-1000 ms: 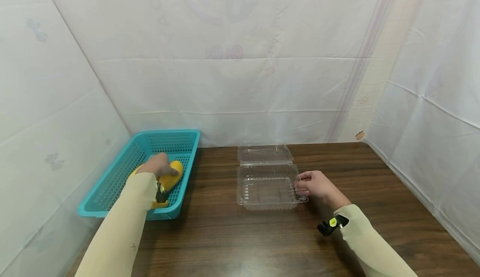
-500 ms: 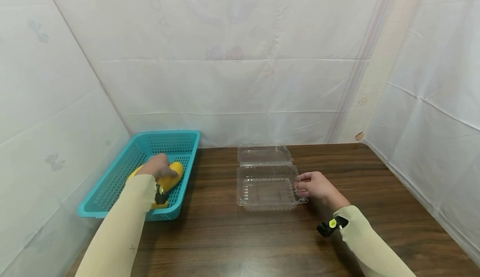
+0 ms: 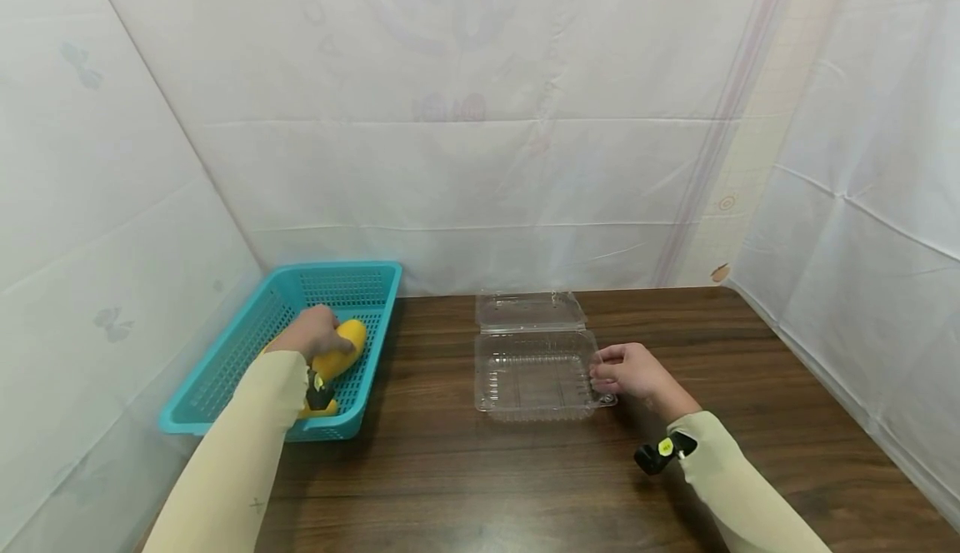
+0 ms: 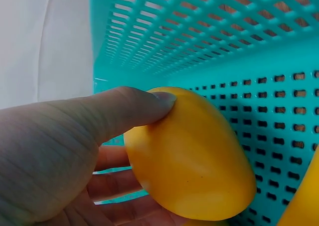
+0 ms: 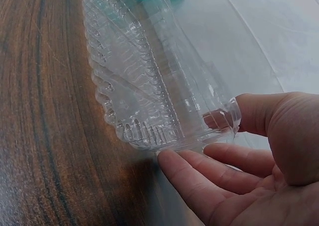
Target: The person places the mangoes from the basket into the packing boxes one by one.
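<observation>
My left hand (image 3: 306,334) reaches into the turquoise basket (image 3: 185,414) and grips a yellow mango (image 4: 194,161). In the left wrist view the thumb lies over the mango's top and the fingers curl beneath it. Other yellow fruit (image 4: 305,198) lies beside it in the basket, partly hidden by my hand and sleeve. To the right, a clear plastic clamshell container (image 3: 534,374) sits on the table, its lid (image 3: 529,310) folded back towards the wall. My right hand (image 3: 632,371) holds its right side, thumb inside the rim and fingertips against the outer wall.
The dark wooden table (image 3: 450,486) ends at a white sheet (image 3: 480,195) hung behind it. More sheeting stands along the left and right sides. The basket stands close to the left sheet, with bare wood between it and the container.
My left wrist and sleeve have shifted slightly left while the hand stays on the mango. The right hand and the container keep their places.
</observation>
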